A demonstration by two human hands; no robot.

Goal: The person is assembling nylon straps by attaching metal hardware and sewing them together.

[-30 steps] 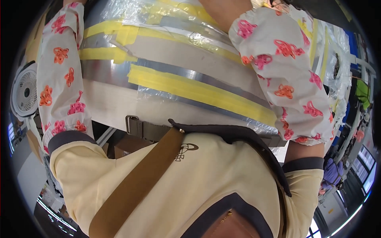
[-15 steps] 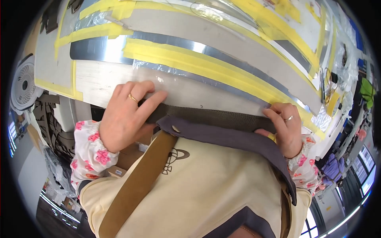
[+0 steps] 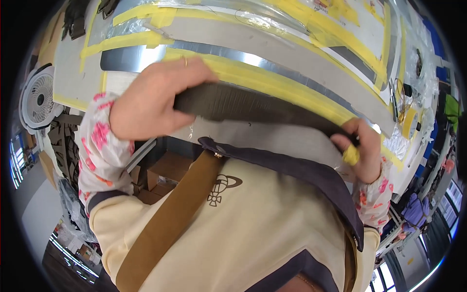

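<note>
A dark brown-grey strip of ribbed fabric or webbing (image 3: 262, 104) stretches between my hands, raised over the near edge of the table and bowed slightly. My left hand (image 3: 151, 100) grips its left end between thumb and fingers, a ring on one finger. At the other end, my right hand (image 3: 366, 148) pinches the strip, with something yellow wrapped on the thumb (image 3: 350, 155). Motion blurs the strip and the left hand a little. Beneath lies the pale work surface (image 3: 253, 130), in front of my cream top and dark apron edge (image 3: 287, 168).
Metal strips (image 3: 124, 56) and yellow tape (image 3: 243, 73) cover the table beyond my hands. A tape roll (image 3: 410, 121) and scissors (image 3: 394, 100) lie at the right. A white fan (image 3: 39, 100) stands at left, with cardboard boxes (image 3: 170, 165) below the table edge.
The strip has been lifted off the near table edge and now hangs higher and farther forward. My left hand has risen most, its end tilted up; my right hand moved slightly.
</note>
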